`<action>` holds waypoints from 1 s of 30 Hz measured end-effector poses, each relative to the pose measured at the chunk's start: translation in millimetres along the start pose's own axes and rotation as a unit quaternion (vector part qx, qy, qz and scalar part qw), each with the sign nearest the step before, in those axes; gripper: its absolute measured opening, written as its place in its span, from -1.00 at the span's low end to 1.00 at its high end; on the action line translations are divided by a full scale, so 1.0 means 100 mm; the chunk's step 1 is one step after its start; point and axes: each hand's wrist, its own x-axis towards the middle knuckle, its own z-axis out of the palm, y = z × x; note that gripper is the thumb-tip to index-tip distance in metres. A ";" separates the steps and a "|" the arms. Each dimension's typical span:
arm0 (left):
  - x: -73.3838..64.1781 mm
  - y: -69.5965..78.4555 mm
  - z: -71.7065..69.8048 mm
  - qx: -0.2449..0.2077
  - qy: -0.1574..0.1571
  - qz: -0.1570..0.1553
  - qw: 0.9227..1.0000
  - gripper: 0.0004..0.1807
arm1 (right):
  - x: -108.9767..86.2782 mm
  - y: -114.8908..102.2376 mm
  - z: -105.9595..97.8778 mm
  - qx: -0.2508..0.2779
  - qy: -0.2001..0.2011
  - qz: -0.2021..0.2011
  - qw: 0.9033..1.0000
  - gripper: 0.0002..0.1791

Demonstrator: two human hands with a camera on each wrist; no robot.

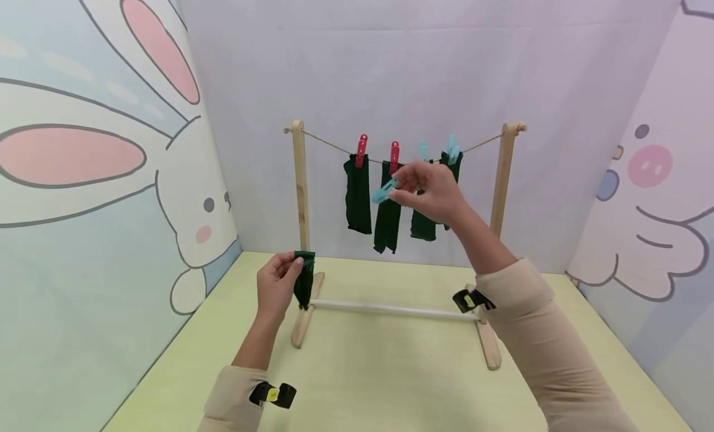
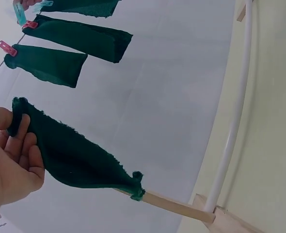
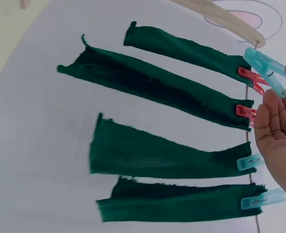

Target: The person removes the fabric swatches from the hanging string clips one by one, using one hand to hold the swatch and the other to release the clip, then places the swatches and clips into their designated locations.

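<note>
My left hand (image 1: 277,283) pinches the top edge of a dark green cloth strip (image 2: 80,155), which hangs free from the fingers near the rack's left post. Higher up and to the right, my right hand (image 1: 426,187) holds a light blue clothespin (image 1: 385,191) between thumb and fingers, in front of the line. Along the rope (image 1: 329,144) hang several green cloth strips (image 1: 358,199). Red clothespins (image 1: 361,150) fasten the two on the left, and light blue clothespins (image 3: 265,199) the two on the right. In the head view my right hand partly covers the hanging pieces.
A wooden rack holds the rope between its left post (image 1: 301,190) and right post (image 1: 504,178). Low down, a white bar (image 1: 390,308) joins its feet on the pale yellow table (image 1: 379,370). Walls with cartoon animals stand at both sides, and a plain white backdrop (image 1: 390,79) behind.
</note>
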 end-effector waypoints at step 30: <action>-0.16 -0.43 -0.54 0.073 -0.026 -0.109 0.991 -0.74 | -1.53 0.49 0.22 0.112 -0.043 0.139 0.983 -0.72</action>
